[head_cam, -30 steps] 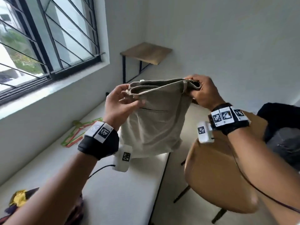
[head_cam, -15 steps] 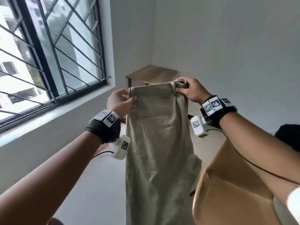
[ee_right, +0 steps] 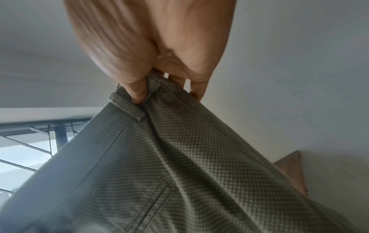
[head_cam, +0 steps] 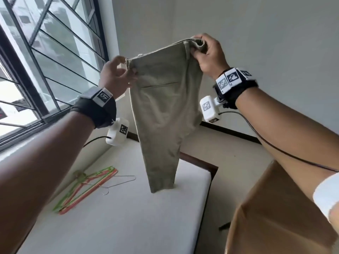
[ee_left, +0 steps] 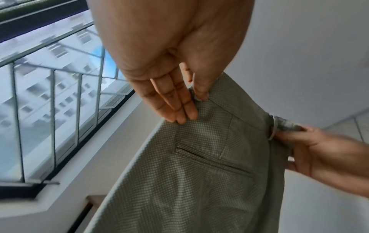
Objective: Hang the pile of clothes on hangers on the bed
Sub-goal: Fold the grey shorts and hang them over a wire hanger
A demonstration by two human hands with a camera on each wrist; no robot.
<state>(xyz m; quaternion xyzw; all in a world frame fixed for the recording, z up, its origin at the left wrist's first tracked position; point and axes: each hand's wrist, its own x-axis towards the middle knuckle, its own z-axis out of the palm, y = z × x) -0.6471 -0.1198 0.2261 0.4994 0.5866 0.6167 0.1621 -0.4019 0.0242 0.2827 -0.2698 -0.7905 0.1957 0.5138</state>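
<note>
Khaki trousers (head_cam: 163, 110) hang full length in the air above the white bed (head_cam: 128, 217), held by the waistband. My left hand (head_cam: 117, 76) pinches the waistband's left corner between thumb and fingers; the left wrist view shows the thumb (ee_left: 201, 91) on the fabric (ee_left: 199, 173). My right hand (head_cam: 207, 52) grips the bunched right end of the waistband, higher up; in the right wrist view its thumb (ee_right: 137, 94) presses beside a belt loop on the trousers (ee_right: 159, 165). The leg hems hang just above the mattress. A bundle of green and red hangers (head_cam: 86, 187) lies on the bed at left.
A bare wire hanger (head_cam: 117, 182) lies beside the coloured ones. A barred window (head_cam: 45, 61) runs along the left wall. A tan chair back (head_cam: 271, 217) stands close at the lower right, beside the bed's dark frame (head_cam: 205, 164).
The folded trousers have dropped open to full length. Both hands have risen, the right higher than the left, and the view has tilted back down onto the bed and hangers.
</note>
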